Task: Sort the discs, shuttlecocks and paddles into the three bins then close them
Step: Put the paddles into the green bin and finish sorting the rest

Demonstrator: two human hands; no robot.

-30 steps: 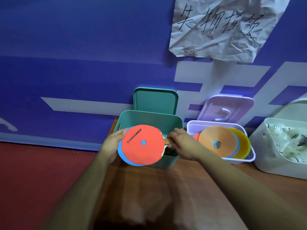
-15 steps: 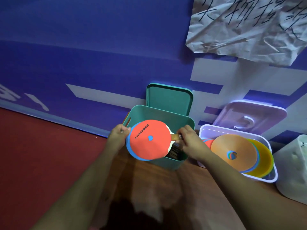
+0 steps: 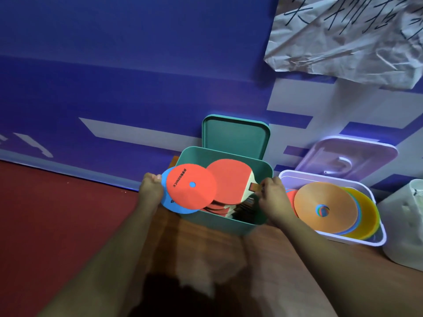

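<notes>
Blue wall point(image 3: 114, 65) with white shapes behind everything, and a crumpled sheet of paper point(image 3: 343, 35) with handwriting stuck up top right. Down below is a wooden table point(image 3: 206, 252), with red floor point(image 3: 57, 213) off to the left.

So the green bin point(image 3: 217, 225) sits at the back of the table and its lid point(image 3: 235, 136) stands upright behind it against the wall. The left hand point(image 3: 150, 189) has its fingers curled round the edge of a red disc point(image 3: 191, 188) stacked on a blue disc point(image 3: 166, 191), both hanging over the bin's left rim. The right hand point(image 3: 273, 199) is pinching the handle of a red paddle point(image 3: 229, 179), which is tilted over the open bin, its face partly tucked behind the red disc. More paddles lie piled inside underneath it.

Just to the right is a purple bin point(image 3: 320, 177) with an orange disc point(image 3: 325, 207) leaning on top of a yellow disc point(image 3: 368, 213) and a few others. Its own purple lid point(image 3: 348, 156) is propped against the wall behind. A white bin point(image 3: 402, 236) pokes in at the right edge; can't really tell what's in it.
</notes>
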